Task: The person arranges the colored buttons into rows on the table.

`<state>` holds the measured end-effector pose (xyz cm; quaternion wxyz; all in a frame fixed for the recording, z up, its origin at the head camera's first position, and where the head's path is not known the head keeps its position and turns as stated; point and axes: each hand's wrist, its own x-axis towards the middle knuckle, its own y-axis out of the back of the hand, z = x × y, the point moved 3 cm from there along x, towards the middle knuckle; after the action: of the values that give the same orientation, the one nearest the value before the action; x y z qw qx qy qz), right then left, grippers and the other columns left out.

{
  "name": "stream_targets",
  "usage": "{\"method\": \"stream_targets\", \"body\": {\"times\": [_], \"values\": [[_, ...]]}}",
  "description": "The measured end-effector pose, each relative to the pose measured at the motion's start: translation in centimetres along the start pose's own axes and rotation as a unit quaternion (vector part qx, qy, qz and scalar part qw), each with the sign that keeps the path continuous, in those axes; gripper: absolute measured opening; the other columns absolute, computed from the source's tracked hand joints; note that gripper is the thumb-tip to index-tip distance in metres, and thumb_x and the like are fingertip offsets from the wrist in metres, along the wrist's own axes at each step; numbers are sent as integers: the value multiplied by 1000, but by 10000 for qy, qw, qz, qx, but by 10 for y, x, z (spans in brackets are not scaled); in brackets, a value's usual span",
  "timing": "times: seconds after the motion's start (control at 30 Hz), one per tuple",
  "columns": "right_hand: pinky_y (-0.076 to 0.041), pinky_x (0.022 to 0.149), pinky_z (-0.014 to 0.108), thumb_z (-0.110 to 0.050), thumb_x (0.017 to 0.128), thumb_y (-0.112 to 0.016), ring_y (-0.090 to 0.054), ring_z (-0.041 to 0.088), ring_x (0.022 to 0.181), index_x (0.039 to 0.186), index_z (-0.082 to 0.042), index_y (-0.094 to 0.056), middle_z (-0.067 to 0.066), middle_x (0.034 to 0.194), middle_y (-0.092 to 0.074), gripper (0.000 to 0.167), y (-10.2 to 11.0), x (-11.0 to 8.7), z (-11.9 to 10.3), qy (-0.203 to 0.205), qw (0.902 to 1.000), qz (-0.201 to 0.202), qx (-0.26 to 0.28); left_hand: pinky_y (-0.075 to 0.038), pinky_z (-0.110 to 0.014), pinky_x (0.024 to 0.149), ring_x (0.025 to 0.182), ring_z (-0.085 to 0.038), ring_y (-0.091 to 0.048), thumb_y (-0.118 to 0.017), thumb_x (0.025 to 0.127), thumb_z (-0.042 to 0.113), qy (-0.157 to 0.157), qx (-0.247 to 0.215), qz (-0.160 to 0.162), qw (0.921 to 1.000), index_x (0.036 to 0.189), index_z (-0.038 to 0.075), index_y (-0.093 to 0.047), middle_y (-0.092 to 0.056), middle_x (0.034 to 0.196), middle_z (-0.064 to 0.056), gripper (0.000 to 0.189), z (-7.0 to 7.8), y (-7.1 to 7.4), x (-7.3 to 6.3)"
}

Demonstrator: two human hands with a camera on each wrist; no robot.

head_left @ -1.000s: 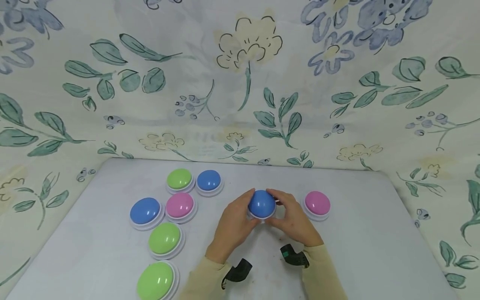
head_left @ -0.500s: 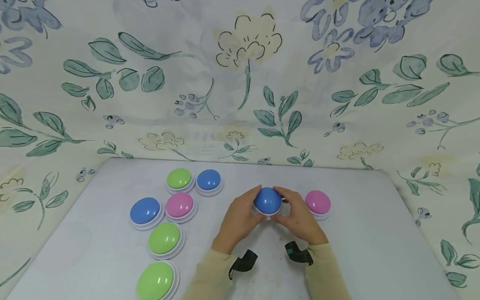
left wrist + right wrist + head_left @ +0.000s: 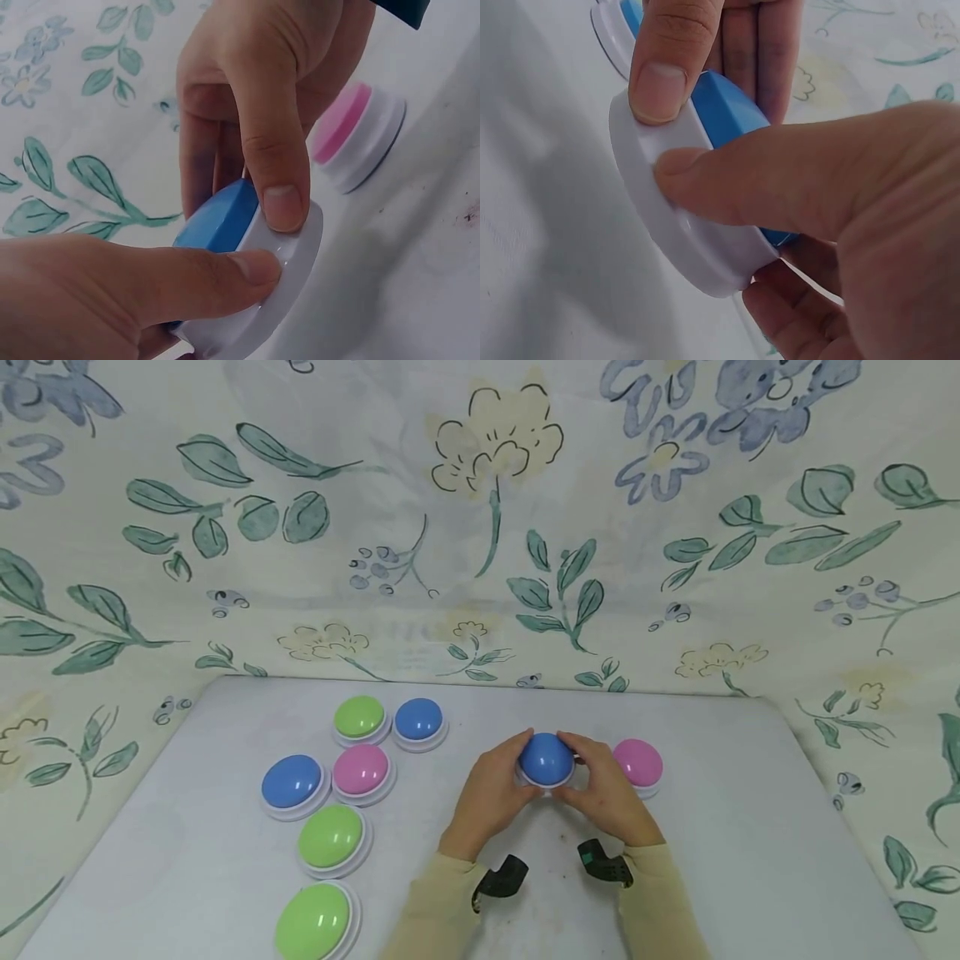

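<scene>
Both hands hold one blue domed push button (image 3: 546,760) with a white round base, right of the table's middle. My left hand (image 3: 487,793) grips its left side and my right hand (image 3: 609,795) its right side. In the left wrist view, both thumbs press against the white base (image 3: 296,259), the tips close together. The right wrist view shows the same grip, with fingers curled round the far side. A shadow falls on the table below the base. Just beyond the right hand sits a pink button (image 3: 638,762), partly covered by that hand.
On the left of the white table (image 3: 750,860) stand two more blue buttons (image 3: 290,782) (image 3: 418,718), another pink button (image 3: 361,769) and several green buttons (image 3: 330,836). A floral cloth (image 3: 450,568) rises behind the table. Dark wrist cameras (image 3: 504,877) sit at both sleeves.
Both hands have moved right and slightly away with the blue button between them, closer to the pink button on the right. The other buttons have stayed where they were.
</scene>
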<state>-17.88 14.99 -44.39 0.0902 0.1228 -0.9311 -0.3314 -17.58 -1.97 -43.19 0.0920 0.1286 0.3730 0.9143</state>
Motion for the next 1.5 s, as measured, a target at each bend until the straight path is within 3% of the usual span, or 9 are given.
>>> {"method": "stream_targets", "body": {"times": [0.57,0.83,1.1,1.5], "values": [[-48,105,54,1,82,-79,-53,41,126,145,6,-45,26,144,-50,72,6,1,9,288,9980,48,-564,-43,-45,112,133,-31,-53,-85,79,5,54,-42,48,10000,146,-1,-49,-55,144,-16,76,0,-19,7],[-39,110,58,1,81,-79,-46,45,134,145,8,-43,28,146,-47,74,10,2,12,124,9961,95,-867,-43,-43,111,132,-30,-54,-85,79,4,-160,-59,61,9998,145,-1,-49,-56,143,-16,75,0,-27,14],[-40,111,57,3,79,-80,-47,46,132,143,11,-45,30,143,-49,73,13,5,15,141,9929,214,-1160,-43,-41,112,132,-28,-54,-84,80,5,-229,-8,51,9997,146,-1,-48,-56,144,-15,76,0,-36,20],[-37,112,59,4,82,-75,-45,48,133,143,14,-42,34,143,-47,71,9,3,14,-303,9921,94,-1211,-43,-40,112,131,-28,-55,-84,81,8,-328,140,81,9993,145,-1,-49,-57,142,-16,73,-2,-45,22]]}}
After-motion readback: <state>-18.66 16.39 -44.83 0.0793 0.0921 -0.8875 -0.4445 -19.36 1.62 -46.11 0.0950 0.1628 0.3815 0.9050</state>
